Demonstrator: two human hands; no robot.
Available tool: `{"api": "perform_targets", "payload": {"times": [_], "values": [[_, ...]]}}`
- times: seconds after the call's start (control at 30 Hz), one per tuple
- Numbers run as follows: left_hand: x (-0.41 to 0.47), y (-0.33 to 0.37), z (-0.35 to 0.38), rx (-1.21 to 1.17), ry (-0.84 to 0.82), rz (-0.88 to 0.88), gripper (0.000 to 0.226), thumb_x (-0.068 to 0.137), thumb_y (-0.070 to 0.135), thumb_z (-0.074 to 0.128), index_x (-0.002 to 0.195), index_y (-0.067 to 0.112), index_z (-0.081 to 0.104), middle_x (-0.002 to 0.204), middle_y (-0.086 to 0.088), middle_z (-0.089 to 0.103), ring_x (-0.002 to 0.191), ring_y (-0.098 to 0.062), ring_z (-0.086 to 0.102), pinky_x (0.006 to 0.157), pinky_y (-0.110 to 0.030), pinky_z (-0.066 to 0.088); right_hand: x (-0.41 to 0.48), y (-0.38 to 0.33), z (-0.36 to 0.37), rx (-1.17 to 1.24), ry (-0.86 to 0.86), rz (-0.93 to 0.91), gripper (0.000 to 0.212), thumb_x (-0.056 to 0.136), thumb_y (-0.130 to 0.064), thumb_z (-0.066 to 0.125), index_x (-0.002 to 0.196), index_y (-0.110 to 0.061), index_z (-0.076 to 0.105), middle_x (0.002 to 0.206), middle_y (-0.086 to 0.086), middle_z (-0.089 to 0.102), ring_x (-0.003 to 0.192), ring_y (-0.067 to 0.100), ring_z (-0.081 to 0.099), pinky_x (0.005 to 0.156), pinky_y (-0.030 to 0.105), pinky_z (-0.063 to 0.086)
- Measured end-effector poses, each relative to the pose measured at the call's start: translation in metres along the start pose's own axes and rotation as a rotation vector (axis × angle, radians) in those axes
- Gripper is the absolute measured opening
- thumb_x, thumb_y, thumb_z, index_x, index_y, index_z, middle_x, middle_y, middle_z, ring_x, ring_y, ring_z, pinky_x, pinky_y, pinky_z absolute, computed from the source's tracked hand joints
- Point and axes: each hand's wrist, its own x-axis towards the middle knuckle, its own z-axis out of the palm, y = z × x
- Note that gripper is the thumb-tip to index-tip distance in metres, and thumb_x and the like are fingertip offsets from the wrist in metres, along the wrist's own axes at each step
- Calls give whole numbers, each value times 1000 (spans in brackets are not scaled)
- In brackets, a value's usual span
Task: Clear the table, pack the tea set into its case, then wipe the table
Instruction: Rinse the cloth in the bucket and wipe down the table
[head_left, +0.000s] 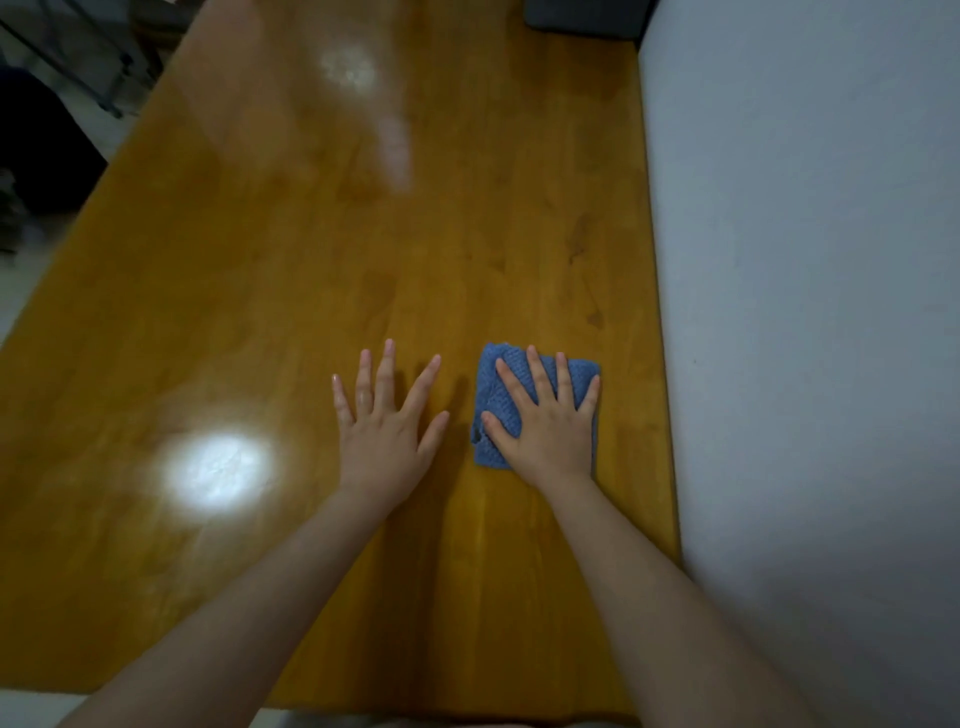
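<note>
A folded blue cloth (498, 364) lies on the glossy wooden table (311, 260), near its right edge. My right hand (545, 421) lies flat on the cloth with its fingers spread, covering most of it. My left hand (384, 421) rests flat on the bare wood just left of the cloth, fingers spread and holding nothing. No tea set or case shows on the table.
A white wall (805, 312) runs along the table's right edge. A dark object (582, 21) sits at the far right end. Dark furniture and a metal frame (67, 78) stand beyond the left edge. Lamp glare (218, 467) shines on the wood.
</note>
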Motion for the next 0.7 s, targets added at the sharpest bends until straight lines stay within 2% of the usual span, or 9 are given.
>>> {"api": "perform_targets", "payload": {"times": [0.2,0.43,0.6,0.7], "values": [[27,-8,-4,25,3,67,62,93,61,24,151,42,16,162,-7,6,149,-32,4,115,-60,2,42,2,-4,-20,10,-2,70,89,-75,14,152,-46,6,164,-5,1,150,28,-5,113,66,-6],[32,-26,-4,-2,-62,-5,65,89,66,15,151,47,3,163,-3,-3,149,-28,-1,115,-57,-5,90,3,-9,-7,4,0,69,90,-75,14,152,-47,5,164,-6,-1,150,27,-7,114,66,-5],[12,-35,-4,-19,-117,16,67,87,67,11,150,48,-1,163,-4,-6,149,-27,-5,115,-57,-7,83,-1,-9,-32,0,27,70,89,-73,4,153,-45,4,164,-5,-2,150,27,-11,112,69,-6],[4,-37,-7,-32,-108,67,67,88,65,14,150,47,1,163,-4,-3,149,-28,-5,115,-56,-8,52,-8,-5,-49,53,78,67,92,-70,5,153,-42,7,164,-3,-2,149,29,-14,110,70,-11]]}}
